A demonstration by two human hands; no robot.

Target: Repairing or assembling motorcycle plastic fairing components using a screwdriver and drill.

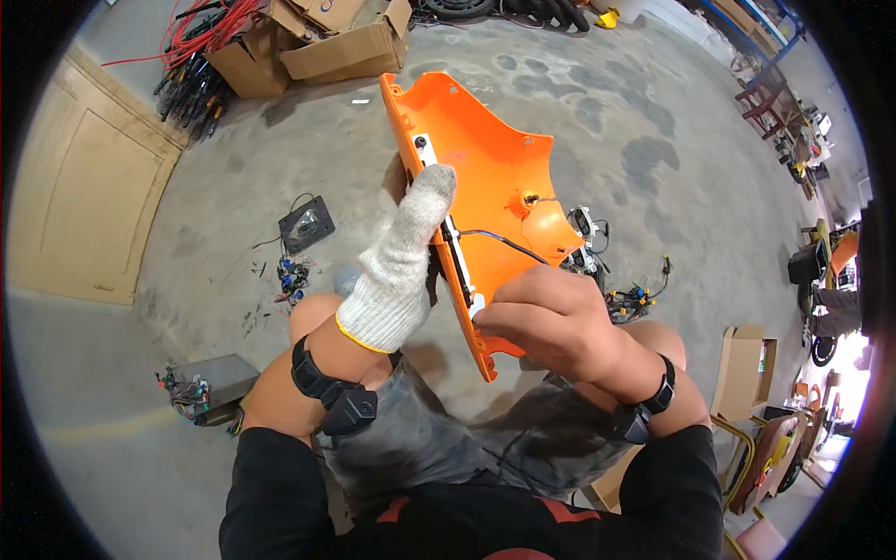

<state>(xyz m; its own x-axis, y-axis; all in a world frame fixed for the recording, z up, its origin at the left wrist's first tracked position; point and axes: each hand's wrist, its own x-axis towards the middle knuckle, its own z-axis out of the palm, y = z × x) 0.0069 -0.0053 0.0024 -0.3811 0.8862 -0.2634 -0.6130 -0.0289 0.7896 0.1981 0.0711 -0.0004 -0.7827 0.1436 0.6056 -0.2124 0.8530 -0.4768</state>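
Observation:
My left hand (403, 252), in a white knit glove with a yellow cuff edge, grips the long side of a curved orange plastic body panel (495, 140). The panel is tilted up above my knees, its hollow inner side showing. Along the gripped edge runs a white-and-black strip (455, 257), with a dark cable (509, 245) leading off across the panel. My bare right hand (551, 322) is closed, its fingertips pressed together at the strip's lower white end. Whatever they pinch is hidden. A small round fitting with a black plug (530, 199) sits on the panel's inner face.
On the concrete floor lie a black square part (306, 224), a cluster of connectors (293, 278), wiring (635, 301) and a grey box with wires (210, 387). Cardboard boxes (345, 51) stand at the back left. An open carton (744, 373) and chair (767, 462) are at right.

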